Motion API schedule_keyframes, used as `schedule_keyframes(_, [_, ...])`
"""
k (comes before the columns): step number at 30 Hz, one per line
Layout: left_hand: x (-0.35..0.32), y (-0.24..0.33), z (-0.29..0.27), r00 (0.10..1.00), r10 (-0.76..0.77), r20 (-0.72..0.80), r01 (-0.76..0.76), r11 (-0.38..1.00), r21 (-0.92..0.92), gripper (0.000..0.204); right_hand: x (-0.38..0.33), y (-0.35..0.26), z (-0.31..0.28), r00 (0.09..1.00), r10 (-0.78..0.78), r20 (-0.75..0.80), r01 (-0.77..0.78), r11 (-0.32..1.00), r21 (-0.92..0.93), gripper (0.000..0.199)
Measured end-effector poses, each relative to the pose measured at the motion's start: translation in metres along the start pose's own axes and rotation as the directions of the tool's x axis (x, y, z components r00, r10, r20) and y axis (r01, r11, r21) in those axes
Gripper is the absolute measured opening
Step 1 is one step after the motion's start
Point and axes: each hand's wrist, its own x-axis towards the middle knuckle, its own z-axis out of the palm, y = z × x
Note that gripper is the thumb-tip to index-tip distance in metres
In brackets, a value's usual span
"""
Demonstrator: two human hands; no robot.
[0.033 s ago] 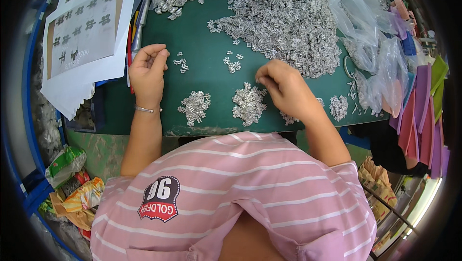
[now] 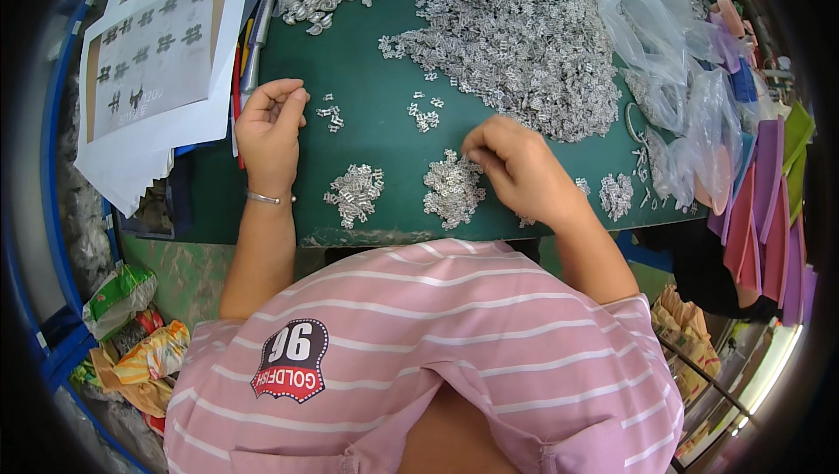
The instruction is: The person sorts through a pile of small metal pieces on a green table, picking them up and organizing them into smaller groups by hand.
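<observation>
My left hand [image 2: 271, 135] hovers over the left of the green table, fingers curled with thumb against them; whatever they may hold is hidden. My right hand [image 2: 523, 168] is pinched at the upper right edge of a pile of small silver metal pieces [image 2: 453, 190]; anything between its fingertips is too small to make out. A second pile of such pieces [image 2: 355, 196] lies to the left. Farther back are two small scatters, one of silver pieces [image 2: 330, 116] near my left hand and another cluster [image 2: 425, 116] beyond the middle pile.
A large heap of silver pieces [image 2: 516, 46] covers the back right. Clear plastic bags [image 2: 651, 55] stand beside it. Printed sheets [image 2: 157, 55] and pens [image 2: 237, 81] lie at left. A smaller pile [image 2: 616, 197] sits right of my right forearm, and shiny rounded pieces [image 2: 319, 4] lie at the back.
My right hand has shifted slightly toward me, its fingertips now closer to the middle pile. The left hand stays in place.
</observation>
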Motion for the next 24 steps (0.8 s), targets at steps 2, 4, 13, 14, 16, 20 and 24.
schedule_keyframes(2, [0.0,0.001,0.0,1.0,-0.008,-0.002,0.008,1.0,-0.005,0.012,-0.005,-0.007,0.002,0.999,0.008,0.046,-0.011,0.998,0.065,0.009])
schedule_keyframes(4, [-0.001,0.003,0.001,1.0,-0.009,-0.006,0.009,1.0,0.0,0.012,-0.007,-0.012,0.001,0.992,0.054,0.112,-0.064,0.994,0.087,0.007])
schedule_keyframes(13, [-0.001,0.001,0.003,1.0,0.022,-0.006,-0.022,1.0,0.011,0.012,0.016,-0.009,0.006,0.99,-0.141,0.007,0.141,0.976,-0.169,0.03])
schedule_keyframes(14, [0.0,0.001,0.003,1.0,0.022,-0.001,-0.022,1.0,0.008,0.012,0.023,-0.006,0.007,0.98,-0.2,-0.008,0.192,0.952,-0.239,0.033])
schedule_keyframes(16, [-0.001,0.0,0.001,1.0,0.029,-0.004,-0.029,1.0,0.01,0.012,0.027,0.0,0.009,0.981,-0.169,0.094,0.187,0.953,-0.239,0.038])
schedule_keyframes(20, [-0.001,0.0,0.002,0.999,0.032,-0.01,-0.032,0.999,0.004,0.012,0.027,0.013,0.0,0.99,-0.132,-0.042,0.118,0.965,-0.236,0.026])
schedule_keyframes(24, [-0.002,0.002,0.002,1.0,0.014,-0.012,-0.013,0.999,0.045,0.011,0.027,0.014,-0.003,0.994,-0.043,-0.102,0.022,0.979,-0.204,0.015])
